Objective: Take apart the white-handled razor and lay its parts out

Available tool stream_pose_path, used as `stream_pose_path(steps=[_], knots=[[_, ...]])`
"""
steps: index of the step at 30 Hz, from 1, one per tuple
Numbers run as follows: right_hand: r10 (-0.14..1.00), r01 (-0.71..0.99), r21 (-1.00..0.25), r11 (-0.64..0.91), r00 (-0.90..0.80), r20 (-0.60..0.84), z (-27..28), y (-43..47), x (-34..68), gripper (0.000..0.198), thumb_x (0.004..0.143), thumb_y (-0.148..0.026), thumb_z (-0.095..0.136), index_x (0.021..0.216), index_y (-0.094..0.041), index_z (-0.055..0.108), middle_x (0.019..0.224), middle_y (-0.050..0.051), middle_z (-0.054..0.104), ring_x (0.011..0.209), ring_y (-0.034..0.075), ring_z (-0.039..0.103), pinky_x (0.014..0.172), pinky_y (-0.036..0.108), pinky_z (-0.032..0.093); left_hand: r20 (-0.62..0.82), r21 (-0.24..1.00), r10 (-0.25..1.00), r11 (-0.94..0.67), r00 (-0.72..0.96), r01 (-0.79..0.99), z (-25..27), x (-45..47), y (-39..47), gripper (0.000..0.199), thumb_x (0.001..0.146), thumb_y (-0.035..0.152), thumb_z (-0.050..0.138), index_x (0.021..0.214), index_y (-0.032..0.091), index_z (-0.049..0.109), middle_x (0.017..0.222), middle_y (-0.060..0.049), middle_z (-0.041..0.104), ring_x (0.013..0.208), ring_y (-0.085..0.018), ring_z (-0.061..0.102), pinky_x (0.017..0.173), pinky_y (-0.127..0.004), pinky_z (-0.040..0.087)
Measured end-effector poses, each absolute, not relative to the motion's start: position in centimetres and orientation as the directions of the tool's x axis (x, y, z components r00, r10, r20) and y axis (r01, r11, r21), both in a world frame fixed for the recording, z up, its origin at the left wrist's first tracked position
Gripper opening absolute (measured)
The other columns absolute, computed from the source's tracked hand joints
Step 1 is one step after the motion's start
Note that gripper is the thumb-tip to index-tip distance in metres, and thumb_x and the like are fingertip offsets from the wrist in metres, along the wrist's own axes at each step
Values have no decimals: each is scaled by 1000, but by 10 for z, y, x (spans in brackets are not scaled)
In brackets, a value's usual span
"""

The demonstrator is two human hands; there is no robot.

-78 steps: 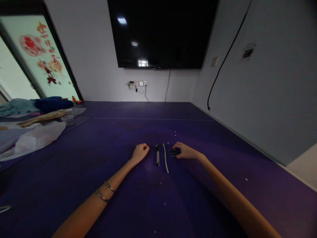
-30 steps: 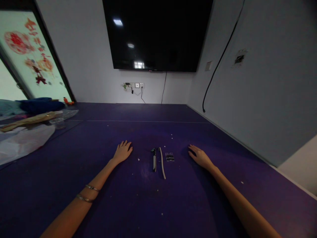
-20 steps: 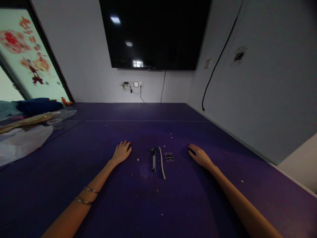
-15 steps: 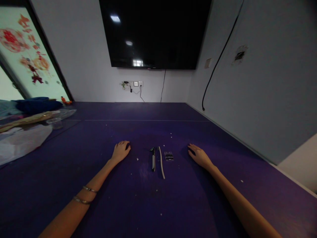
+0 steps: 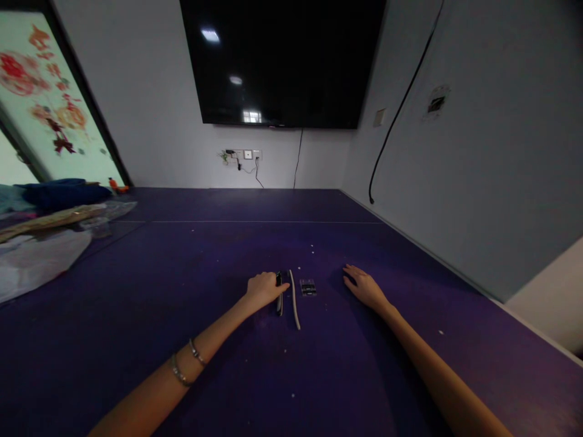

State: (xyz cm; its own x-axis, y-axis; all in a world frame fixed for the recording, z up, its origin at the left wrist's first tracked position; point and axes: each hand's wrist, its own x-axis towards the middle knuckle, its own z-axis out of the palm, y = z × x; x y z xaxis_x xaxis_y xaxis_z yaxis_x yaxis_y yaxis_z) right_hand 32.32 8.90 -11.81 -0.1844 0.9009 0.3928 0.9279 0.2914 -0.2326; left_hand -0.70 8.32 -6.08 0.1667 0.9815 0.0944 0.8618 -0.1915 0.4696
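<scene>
My left hand (image 5: pixel 265 290) is over the upper part of a razor (image 5: pixel 279 303) with a dark head and a black and grey handle. Its thumb lies along the razor's right side, and the fingers close round it from the left; their tips are partly hidden. Just right of the thumb lies a thin, slightly curved whitish stick (image 5: pixel 294 303), perhaps a toothbrush. Beside that is a small clear pack (image 5: pixel 308 287) with dark pieces in it. My right hand (image 5: pixel 367 287) rests palm down on the purple surface, fingers stretched out, holding nothing.
The purple surface (image 5: pixel 218 364) carries scattered white specks. Cloths (image 5: pixel 66 193) and plastic bags (image 5: pixel 43 261) lie at the far left. A large television (image 5: pixel 286 60) hangs on the wall ahead, above sockets (image 5: pixel 247 155). A black cable (image 5: pixel 401 109) hangs at the right.
My left hand has moved right, from bare surface onto the razor, and its fingers have closed round the upper part. My right hand stays in place.
</scene>
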Motion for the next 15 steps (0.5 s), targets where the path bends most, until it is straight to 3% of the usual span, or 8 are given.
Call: stream_pose_path(steps=[7, 12, 15], knots=[[897, 914, -272, 301, -175, 405, -121, 90, 324, 43, 87, -37, 39, 119, -15, 59, 128, 13, 53, 121, 26, 47, 102, 44, 37, 12, 636, 990, -115, 139, 763, -64, 0, 89, 31, 63, 28, 66, 43, 19, 43, 60, -8, 58, 89, -31, 61, 71, -35, 45], [893, 907, -287, 307, -171, 416, -122, 91, 326, 43, 86, -38, 41, 118, -16, 60, 128, 12, 54, 120, 27, 48, 102, 45, 37, -96, 815, 979, -27, 180, 579, -60, -12, 94, 28, 73, 28, 58, 48, 17, 49, 50, -4, 55, 62, -20, 63, 57, -27, 47], [890, 903, -296, 313, -170, 422, -123, 92, 327, 42, 86, -39, 42, 117, -17, 61, 127, 11, 55, 120, 27, 48, 102, 46, 37, -167, 913, 967, 77, 194, 402, -55, -24, 100, 24, 80, 29, 48, 62, 14, 55, 55, -5, 61, 51, -15, 60, 52, -26, 48]])
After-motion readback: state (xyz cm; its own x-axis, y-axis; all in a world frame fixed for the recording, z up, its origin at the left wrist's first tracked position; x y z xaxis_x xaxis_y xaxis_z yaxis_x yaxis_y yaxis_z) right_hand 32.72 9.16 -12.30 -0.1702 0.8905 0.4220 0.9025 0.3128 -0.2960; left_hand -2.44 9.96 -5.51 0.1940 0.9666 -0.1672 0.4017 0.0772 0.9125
